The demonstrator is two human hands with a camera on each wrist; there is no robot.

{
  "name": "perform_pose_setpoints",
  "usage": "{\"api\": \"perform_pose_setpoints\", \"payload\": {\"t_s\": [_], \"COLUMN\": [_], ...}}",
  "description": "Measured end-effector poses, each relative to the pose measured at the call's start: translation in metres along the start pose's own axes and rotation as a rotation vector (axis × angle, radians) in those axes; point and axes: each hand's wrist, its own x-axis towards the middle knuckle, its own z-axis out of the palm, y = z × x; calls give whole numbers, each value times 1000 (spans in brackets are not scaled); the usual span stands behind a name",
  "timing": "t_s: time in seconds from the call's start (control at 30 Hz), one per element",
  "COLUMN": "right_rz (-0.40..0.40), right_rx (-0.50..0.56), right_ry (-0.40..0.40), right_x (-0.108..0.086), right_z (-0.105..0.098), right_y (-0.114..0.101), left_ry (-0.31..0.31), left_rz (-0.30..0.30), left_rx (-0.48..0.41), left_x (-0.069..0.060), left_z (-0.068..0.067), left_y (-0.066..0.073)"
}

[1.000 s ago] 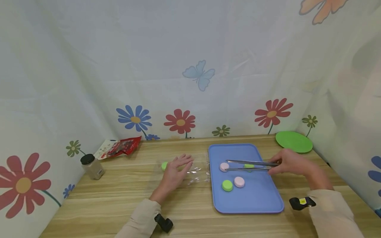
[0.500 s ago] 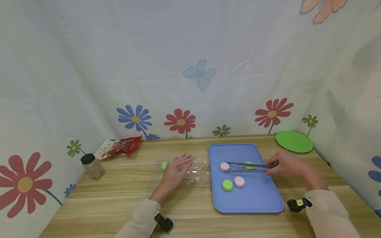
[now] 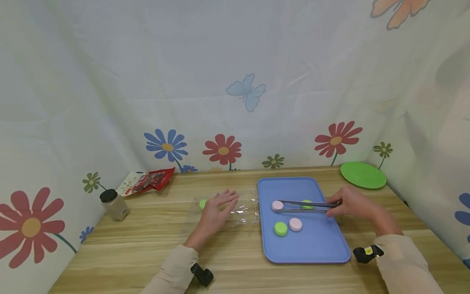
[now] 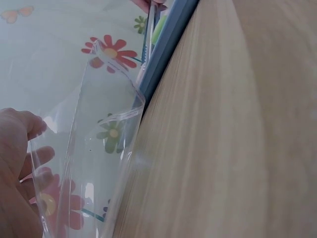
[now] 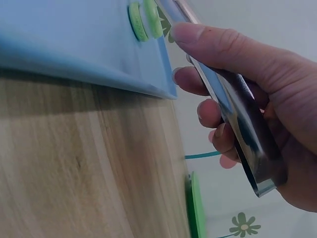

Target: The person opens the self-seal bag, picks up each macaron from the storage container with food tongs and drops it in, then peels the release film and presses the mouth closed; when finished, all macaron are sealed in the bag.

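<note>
My right hand point(image 3: 350, 203) grips metal tongs point(image 3: 308, 206) over the blue tray point(image 3: 304, 247). The tips of the tongs lie on either side of a pink macaron point(image 3: 277, 206). Below the tongs sits a green macaron point(image 3: 307, 204); nearer the front are another green macaron point(image 3: 280, 229) and a second pink macaron point(image 3: 295, 224). Left of the tray, my left hand point(image 3: 214, 210) touches a clear plastic bag point(image 4: 101, 104), fingers mostly straight and thumb apart. In the left wrist view some fingers point(image 4: 42, 156) show through the film. A green macaron point(image 3: 202, 204) lies beside that hand, partly hidden.
A green plate point(image 3: 362, 174) stands at the back right. At the left are a jar with a black lid point(image 3: 114, 205) and a red and white packet point(image 3: 148, 181). A flower-printed curtain point(image 3: 191, 90) closes off the table's back and sides.
My right hand has shifted slightly left and forward with the tongs, bringing their tips closer around the pink macaron. The left hand has stayed in place.
</note>
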Motion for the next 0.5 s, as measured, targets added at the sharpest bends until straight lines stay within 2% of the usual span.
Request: {"api": "perform_pose_setpoints", "payload": {"t_s": [0.13,0.27,0.4,0.5], "right_rz": [0,-16,-45,-111], "right_rx": [3,-44,-112,-131], "right_ry": [14,35,14,-20], "right_x": [0,4,16,29], "right_z": [0,0,8,19], "right_y": [-9,-33,-61,-76], "left_ry": [-7,-16,-35,-63], "left_rz": [-4,1,14,12], "left_rx": [1,6,-1,-14], "left_x": [-1,-1,-1,0], "left_z": [-1,-2,-2,-3], "left_y": [0,-1,-1,-1]}}
